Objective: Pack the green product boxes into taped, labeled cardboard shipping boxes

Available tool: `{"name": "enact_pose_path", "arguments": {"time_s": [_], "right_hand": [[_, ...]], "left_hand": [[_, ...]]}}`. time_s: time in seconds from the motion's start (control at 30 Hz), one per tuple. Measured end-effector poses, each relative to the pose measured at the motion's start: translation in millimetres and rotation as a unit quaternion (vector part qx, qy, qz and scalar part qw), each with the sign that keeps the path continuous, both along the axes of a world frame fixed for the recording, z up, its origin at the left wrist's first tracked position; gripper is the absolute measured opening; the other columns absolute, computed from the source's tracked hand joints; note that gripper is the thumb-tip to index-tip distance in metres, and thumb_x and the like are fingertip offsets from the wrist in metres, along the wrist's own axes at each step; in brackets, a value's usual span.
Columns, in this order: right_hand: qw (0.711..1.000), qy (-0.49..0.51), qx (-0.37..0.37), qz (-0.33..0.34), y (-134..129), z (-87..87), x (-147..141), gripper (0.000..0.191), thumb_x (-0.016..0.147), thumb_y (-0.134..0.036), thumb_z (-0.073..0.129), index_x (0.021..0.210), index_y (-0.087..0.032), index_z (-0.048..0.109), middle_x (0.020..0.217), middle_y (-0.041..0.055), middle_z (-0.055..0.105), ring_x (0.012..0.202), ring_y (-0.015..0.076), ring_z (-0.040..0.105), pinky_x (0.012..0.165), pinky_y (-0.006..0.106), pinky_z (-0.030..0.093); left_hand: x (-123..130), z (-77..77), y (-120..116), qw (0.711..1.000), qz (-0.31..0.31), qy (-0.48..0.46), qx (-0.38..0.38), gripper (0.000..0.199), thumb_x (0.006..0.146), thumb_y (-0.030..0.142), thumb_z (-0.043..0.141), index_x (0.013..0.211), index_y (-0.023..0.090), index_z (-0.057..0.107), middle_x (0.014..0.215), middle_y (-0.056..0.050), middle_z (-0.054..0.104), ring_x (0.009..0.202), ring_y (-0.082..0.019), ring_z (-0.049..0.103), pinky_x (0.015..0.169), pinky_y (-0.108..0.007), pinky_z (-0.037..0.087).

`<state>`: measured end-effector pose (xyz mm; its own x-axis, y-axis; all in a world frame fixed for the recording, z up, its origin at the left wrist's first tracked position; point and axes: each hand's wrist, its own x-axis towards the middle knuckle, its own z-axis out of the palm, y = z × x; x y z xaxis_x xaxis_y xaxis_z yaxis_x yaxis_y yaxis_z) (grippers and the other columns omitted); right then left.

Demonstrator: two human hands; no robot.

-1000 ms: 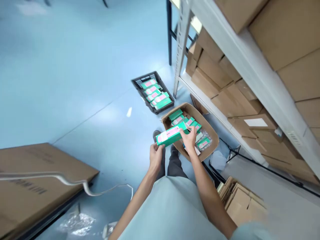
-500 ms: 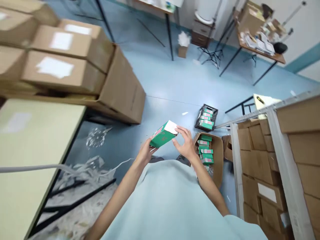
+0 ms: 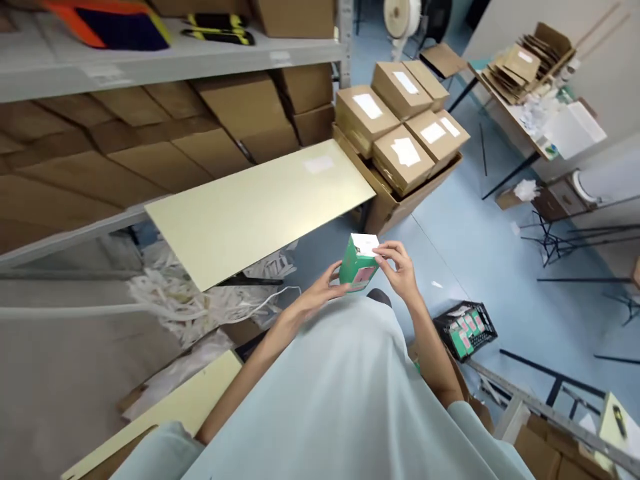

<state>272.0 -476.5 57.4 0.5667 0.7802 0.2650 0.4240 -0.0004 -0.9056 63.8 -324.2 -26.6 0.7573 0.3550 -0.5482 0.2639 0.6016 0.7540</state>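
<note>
And it's bright green on the box (image 3: 350, 272), with a pink panel (image 3: 362, 275) and a white top (image 3: 364, 243)! Pale blue fills the shirt (image 3: 350, 387), creamy yellow the tabletop (image 3: 260, 207). Plain brown cartons (image 3: 367, 127) wear white labels (image 3: 367, 105); the floor (image 3: 445, 233) shines blue, and a black, latticed crate (image 3: 487, 340) flashes green-and-pink packs (image 3: 460, 340).

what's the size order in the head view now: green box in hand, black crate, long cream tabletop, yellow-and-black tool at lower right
1. Cream tabletop
2. Black crate and green box: too alike to rank, the box being nearer
3. Yellow-and-black tool
</note>
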Motion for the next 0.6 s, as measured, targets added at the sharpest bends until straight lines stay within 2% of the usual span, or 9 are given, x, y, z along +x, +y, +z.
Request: {"name": "enact_pose_path", "arguments": {"time_s": [0.07,0.13,0.23,0.3,0.47,0.6], "right_hand": [[0.999,0.000,-0.020,0.032,43.9,4.8,2.1,0.036,0.110,-0.062,0.075,0.116,-0.032,0.092,0.120,0.0108,0.075,0.116,0.0274,0.074,0.096,0.043,0.068],[0.997,-0.002,-0.036,0.074,83.1,8.8,8.8,0.037,0.110,-0.063,0.075,0.112,-0.030,0.092,0.117,0.0108,0.076,0.114,0.0271,0.074,0.092,0.041,0.068],[0.991,0.010,-0.033,0.132,138.9,11.6,25.7,0.035,0.110,-0.061,0.076,0.111,-0.030,0.092,0.117,0.0104,0.076,0.113,0.0265,0.074,0.092,0.041,0.068],[0.985,0.030,-0.033,0.168,177.2,10.3,38.3,0.033,0.110,-0.060,0.077,0.112,-0.030,0.092,0.117,0.0103,0.076,0.113,0.0265,0.075,0.093,0.041,0.069],[0.964,0.051,-0.049,0.257,279.9,2.6,62.3,0.036,0.108,-0.063,0.078,0.111,-0.030,0.092,0.116,0.0105,0.076,0.112,0.0271,0.075,0.095,0.043,0.069],[0.944,0.029,-0.053,0.325,359.2,2.7,76.6,0.034,0.111,-0.060,0.074,0.113,-0.031,0.092,0.114,0.0098,0.075,0.111,0.0270,0.074,0.094,0.043,0.068]], "left_hand": [[-10.7,2.2,17.9,0.999,0.018,-0.002,0.027,0.111,0.063,0.045,0.113,0.162,0.032,0.064,0.155,-0.017,0.073,0.107,-0.031,0.084,0.097,-0.043,0.066],[-15.5,0.6,35.1,0.998,0.052,0.010,0.039,0.106,0.063,0.043,0.112,0.157,0.030,0.067,0.152,-0.018,0.075,0.099,-0.029,0.084,0.090,-0.041,0.067],[-16.3,-3.6,65.0,0.993,0.105,0.014,0.045,0.103,0.063,0.043,0.110,0.156,0.026,0.069,0.148,-0.019,0.076,0.091,-0.028,0.084,0.082,-0.039,0.068],[-15.5,-3.7,88.7,0.990,0.132,0.010,0.048,0.103,0.063,0.043,0.110,0.156,0.026,0.070,0.147,-0.018,0.077,0.091,-0.028,0.085,0.084,-0.040,0.068],[-13.1,9.8,152.3,0.974,0.222,0.028,0.033,0.099,0.060,0.039,0.112,0.151,0.026,0.076,0.142,-0.016,0.080,0.098,-0.032,0.085,0.092,-0.044,0.069],[-8.2,22.2,193.7,0.953,0.296,0.070,-0.003,0.097,0.054,0.035,0.115,0.144,0.026,0.082,0.133,-0.014,0.082,0.100,-0.033,0.082,0.090,-0.044,0.067]]}}
